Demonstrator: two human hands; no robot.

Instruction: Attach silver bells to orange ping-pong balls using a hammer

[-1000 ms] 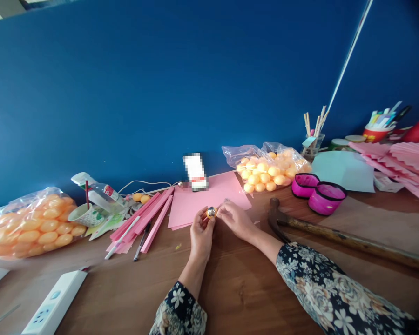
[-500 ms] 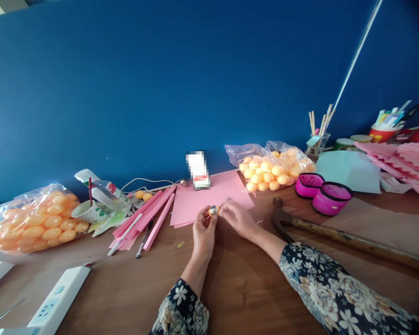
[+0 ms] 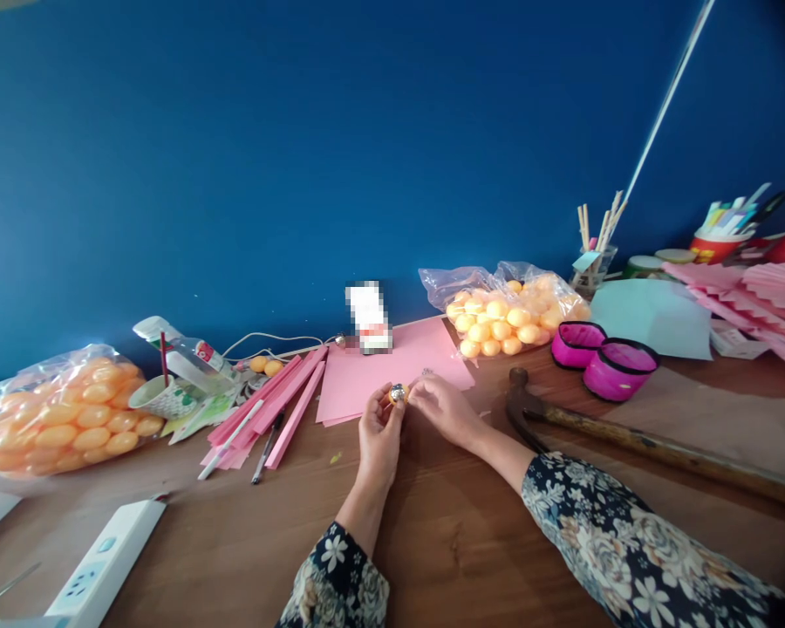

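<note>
In my left hand (image 3: 380,427) is a small orange ball (image 3: 397,398) with a shiny silver piece on its upper side, held between thumb and fingers. My right hand (image 3: 445,410) is at the ball's right side, thumb and fingertips pinched together. What they grip, if anything, is too small to make out. A silvery bit shows just behind the right knuckles. Both hands are over the front edge of the pink paper sheets (image 3: 366,375) on the brown wooden table (image 3: 288,541).
A hammer (image 3: 628,436) lies right of my right hand. Clear bags of orange balls (image 3: 497,323) stand at both sides. Pink paper strips (image 3: 281,392) and a pen (image 3: 267,449) lie left. A blurred-out phone-like object (image 3: 370,318) leans at the blue wall. Magenta cuffs (image 3: 620,368) sit right.
The view shifts slightly. Both hands stay in nearly the same pose around the orange ball, with no grip visibly taken or let go.
</note>
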